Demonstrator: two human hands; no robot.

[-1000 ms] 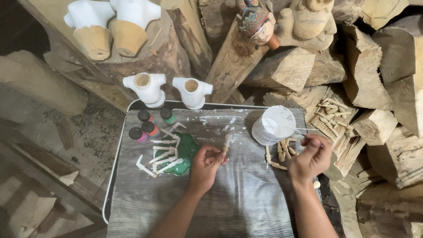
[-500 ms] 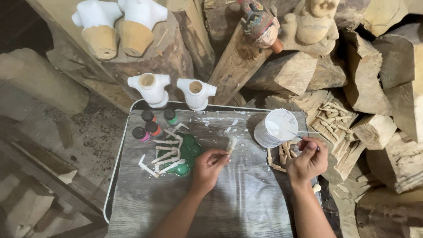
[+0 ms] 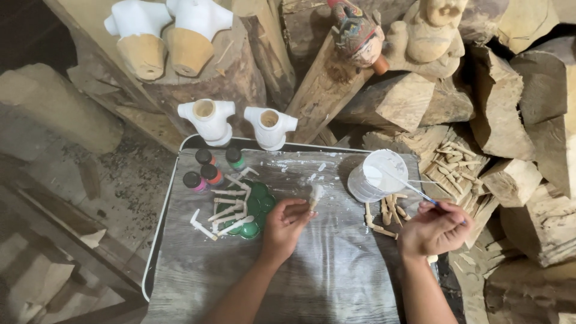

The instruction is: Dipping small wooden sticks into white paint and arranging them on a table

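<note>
My left hand (image 3: pixel 283 225) pinches a small white-painted wooden piece (image 3: pixel 315 194) over the grey tray (image 3: pixel 174 198). A thin paintbrush (image 3: pixel 414 190) is gripped in my right hand (image 3: pixel 433 229), its tip reaching into a white paint tub (image 3: pixel 377 175). Just left of my left hand, several white-painted wooden limbs (image 3: pixel 225 211) lie across a green palette (image 3: pixel 255 207). Unpainted wooden pieces (image 3: pixel 384 213) lie between the tub and my right hand.
Small paint bottles (image 3: pixel 207 168) stand at the tray's far left. Two white-painted torso figures (image 3: pixel 240 123) stand behind the tray, two larger ones (image 3: pixel 165 36) on a log. Carved figures (image 3: pixel 390 33), wood blocks and a heap of small wooden parts (image 3: pixel 453 159) crowd the right.
My right hand has lifted the brush toward the white tub. The left hand stays put with the small piece.
</note>
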